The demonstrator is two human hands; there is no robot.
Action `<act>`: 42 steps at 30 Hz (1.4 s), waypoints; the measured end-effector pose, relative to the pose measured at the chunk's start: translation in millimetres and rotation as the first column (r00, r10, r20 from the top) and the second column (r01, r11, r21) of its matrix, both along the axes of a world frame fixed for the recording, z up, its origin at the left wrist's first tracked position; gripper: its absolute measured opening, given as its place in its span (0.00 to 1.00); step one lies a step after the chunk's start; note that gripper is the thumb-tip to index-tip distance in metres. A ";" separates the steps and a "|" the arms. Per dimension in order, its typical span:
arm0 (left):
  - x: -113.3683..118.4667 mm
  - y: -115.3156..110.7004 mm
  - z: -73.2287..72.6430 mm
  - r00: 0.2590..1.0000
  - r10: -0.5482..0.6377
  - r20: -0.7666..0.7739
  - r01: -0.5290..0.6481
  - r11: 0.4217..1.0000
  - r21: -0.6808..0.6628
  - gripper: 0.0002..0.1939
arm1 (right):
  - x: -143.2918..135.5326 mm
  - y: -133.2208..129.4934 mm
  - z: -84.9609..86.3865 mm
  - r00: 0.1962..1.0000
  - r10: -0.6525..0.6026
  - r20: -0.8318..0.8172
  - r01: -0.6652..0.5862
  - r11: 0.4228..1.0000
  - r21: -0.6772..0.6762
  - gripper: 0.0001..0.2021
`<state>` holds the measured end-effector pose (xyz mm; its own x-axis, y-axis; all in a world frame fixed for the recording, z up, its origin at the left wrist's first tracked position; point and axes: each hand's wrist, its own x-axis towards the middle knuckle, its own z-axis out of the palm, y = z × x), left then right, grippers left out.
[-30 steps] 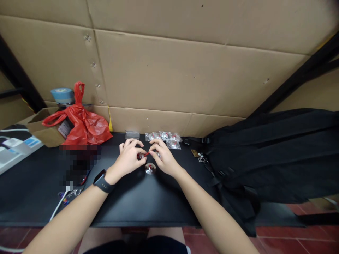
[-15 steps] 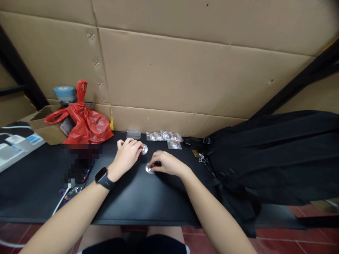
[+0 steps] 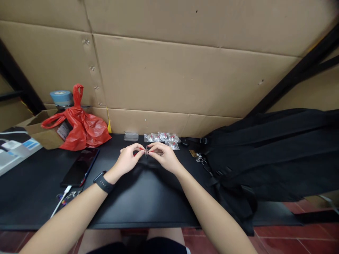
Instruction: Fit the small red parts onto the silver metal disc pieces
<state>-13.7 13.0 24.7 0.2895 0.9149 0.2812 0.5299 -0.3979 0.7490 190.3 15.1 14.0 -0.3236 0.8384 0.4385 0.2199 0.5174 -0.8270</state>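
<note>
My left hand (image 3: 128,160) pinches a clear round suction cup (image 3: 146,151) by its red part, just above the black tabletop. From the other side my right hand (image 3: 167,159) pinches a second cup with red on it. Both discs are turned edge-on and meet face to face between my fingertips; whether they touch fully I cannot tell. Behind my hands lie several similar cups in clear packets (image 3: 164,137), each with a red part. Left of them is a flat clear plastic wrapper (image 3: 131,137).
A phone (image 3: 81,167) on a white cable lies left, by a power strip (image 3: 18,155). Behind it are a red plastic bag (image 3: 84,130) and a cardboard box (image 3: 46,132). A black backpack (image 3: 275,155) and keys (image 3: 200,158) are at right. Cardboard (image 3: 169,77) walls the back.
My hands have come together, raising the two cups off the tabletop and turning them from lying nearly flat to edge-on, facing each other. The view has shifted slightly.
</note>
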 end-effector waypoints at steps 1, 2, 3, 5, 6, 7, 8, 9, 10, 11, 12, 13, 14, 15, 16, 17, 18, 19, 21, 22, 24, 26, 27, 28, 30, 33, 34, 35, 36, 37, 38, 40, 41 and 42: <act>0.7 -0.2 -1.0 1.000 -0.004 0.030 0.003 1.000 0.013 0.09 | -2.0 -0.5 -1.5 0.998 0.008 -0.066 -0.011 0.999 -0.053 0.09; 1.2 -0.3 -2.2 0.999 -0.008 0.051 0.007 1.000 0.021 0.09 | -3.8 -0.9 -2.7 0.992 0.010 -0.125 -0.023 0.995 -0.102 0.10; 1.5 -0.2 -3.4 0.998 -0.014 0.067 0.012 1.000 0.025 0.08 | -5.3 -1.1 -3.6 0.985 0.010 -0.171 -0.035 0.989 -0.144 0.11; 1.8 0.3 -5.9 0.995 -0.029 0.095 0.027 0.999 0.021 0.09 | -7.5 -1.2 -4.6 0.975 0.010 -0.223 -0.058 0.977 -0.207 0.12; 1.7 0.7 -7.0 0.994 -0.033 0.109 0.031 0.999 0.016 0.09 | -8.2 -1.1 -4.8 0.971 0.011 -0.240 -0.068 0.971 -0.228 0.13; 1.7 1.0 -8.1 0.992 -0.034 0.120 0.032 0.999 0.011 0.09 | -8.6 -0.9 -5.0 0.966 0.013 -0.258 -0.078 0.967 -0.244 0.13; 1.6 1.4 -9.1 0.991 -0.033 0.126 0.032 0.999 0.007 0.09 | -8.8 -0.6 -5.2 0.962 0.014 -0.274 -0.087 0.962 -0.258 0.15; 1.5 1.8 -9.9 0.991 -0.034 0.127 0.033 0.999 0.006 0.09 | -8.9 -0.3 -5.4 0.958 0.016 -0.287 -0.097 0.958 -0.269 0.17; 1.5 2.1 -10.6 0.991 -0.034 0.126 0.033 0.999 0.008 0.09 | -8.8 0.0 -5.6 0.955 0.019 -0.295 -0.105 0.955 -0.278 0.20; 1.4 2.3 -11.1 0.992 -0.035 0.123 0.033 0.999 0.012 0.09 | -8.7 0.1 -5.7 0.955 0.024 -0.296 -0.113 0.952 -0.285 0.21; 1.4 2.4 -11.5 0.992 -0.035 0.118 0.033 0.999 0.017 0.08 | -8.5 0.2 -5.8 0.957 0.032 -0.290 -0.120 0.948 -0.293 0.21; 1.4 2.5 -11.7 0.993 -0.033 0.111 0.031 0.999 0.019 0.08 | -8.2 0.2 -5.7 0.959 0.039 -0.281 -0.127 0.945 -0.302 0.21; 1.4 2.5 -11.8 0.994 -0.029 0.101 0.027 0.999 0.018 0.08 | -7.9 0.1 -5.4 0.961 0.045 -0.274 -0.132 0.942 -0.309 0.20; 1.4 2.4 -11.7 0.996 -0.023 0.089 0.022 1.000 0.016 0.09 | -7.4 -0.1 -5.0 0.962 0.050 -0.269 -0.137 0.939 -0.316 0.19; 1.5 2.2 -11.6 0.997 -0.017 0.077 0.016 1.000 0.013 0.09 | -7.0 -0.3 -4.6 0.963 0.055 -0.264 -0.141 0.936 -0.322 0.19; 1.6 1.9 -11.5 0.998 -0.012 0.065 0.011 1.000 0.011 0.09 | -6.5 -0.5 -4.2 0.964 0.060 -0.260 -0.147 0.933 -0.328 0.20; 1.7 1.4 -11.4 0.999 -0.009 0.053 0.008 1.000 0.012 0.09 | -6.1 -0.7 -3.9 0.964 0.065 -0.257 -0.151 0.932 -0.331 0.22; 1.9 0.9 -11.3 0.999 -0.008 0.041 0.007 1.000 0.017 0.09 | -5.7 -0.8 -3.8 0.965 0.069 -0.252 -0.154 0.930 -0.333 0.24; 2.4 -0.1 -11.1 1.000 -0.012 0.010 0.011 0.999 0.032 0.10 | -5.0 -0.8 -4.3 0.968 0.079 -0.239 -0.159 0.928 -0.336 0.28; 2.5 -0.3 -11.0 1.000 -0.014 -0.013 0.015 0.999 0.042 0.10 | -4.7 -0.6 -4.8 0.969 0.082 -0.231 -0.159 0.928 -0.337 0.28; 1.3 1.1 -11.3 0.996 0.000 -0.084 0.006 0.997 0.072 0.12 | -3.8 0.3 -5.8 0.975 0.078 -0.208 -0.145 0.933 -0.330 0.27; -3.3 6.3 -13.3 0.980 0.061 -0.189 -0.036 0.990 0.135 0.15 | -2.1 2.1 -6.5 0.984 0.047 -0.174 -0.100 0.946 -0.308 0.26; -7.2 10.6 -15.4 0.963 0.109 -0.246 -0.065 0.982 0.178 0.16 | -1.0 3.2 -6.7 0.988 0.025 -0.155 -0.069 0.954 -0.291 0.25; -12.0 15.8 -18.3 0.941 0.155 -0.300 -0.088 0.970 0.227 0.17 | 0.3 4.4 -6.8 0.991 0.001 -0.135 -0.038 0.961 -0.274 0.25; -23.4 27.9 -26.5 0.896 0.227 -0.383 -0.118 0.951 0.287 0.17 | 2.8 6.5 -6.8 0.994 -0.038 -0.101 0.012 0.969 -0.246 0.24; -38.0 44.4 -40.4 0.859 0.228 -0.458 -0.106 0.955 0.277 0.18 | 5.3 8.1 -6.6 0.996 -0.064 -0.069 0.047 0.974 -0.221 0.23; -40.8 48.0 -44.1 0.855 0.226 -0.468 -0.105 0.957 0.270 0.19 | 5.6 8.0 -6.5 0.996 -0.064 -0.066 0.048 0.975 -0.217 0.23; -42.3 50.4 -46.8 0.852 0.224 -0.473 -0.104 0.958 0.266 0.20 | 5.7 7.8 -6.3 0.996 -0.062 -0.064 0.047 0.976 -0.213 0.23; -42.7 51.6 -48.5 0.851 0.224 -0.476 -0.104 0.958 0.265 0.20 | 5.7 7.5 -5.9 0.996 -0.060 -0.063 0.046 0.976 -0.211 0.23; -42.2 51.6 -49.0 0.849 0.228 -0.477 -0.106 0.957 0.270 0.21 | 5.7 7.1 -5.5 0.996 -0.060 -0.061 0.046 0.977 -0.208 0.23; -41.1 50.7 -48.3 0.847 0.233 -0.479 -0.105 0.955 0.278 0.21 | 5.7 6.8 -5.0 0.996 -0.062 -0.059 0.049 0.977 -0.207 0.23; -38.2 46.7 -43.6 0.843 0.249 -0.477 -0.105 0.945 0.309 0.21 | 6.3 6.7 -3.7 0.996 -0.068 -0.056 0.055 0.976 -0.210 0.23; -36.7 44.2 -40.0 0.844 0.259 -0.470 -0.104 0.938 0.331 0.21 | 6.9 7.0 -2.8 0.996 -0.072 -0.059 0.057 0.975 -0.213 0.23; -35.3 41.6 -35.7 0.848 0.269 -0.457 -0.102 0.928 0.357 0.20 | 7.8 7.5 -1.8 0.995 -0.076 -0.066 0.060 0.975 -0.216 0.23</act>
<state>-49.0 54.6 -11.0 0.2986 0.8552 0.4236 0.8795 -0.4189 0.2258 198.0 22.6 12.3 -0.2366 0.9341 0.2673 0.1833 0.3131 -0.9318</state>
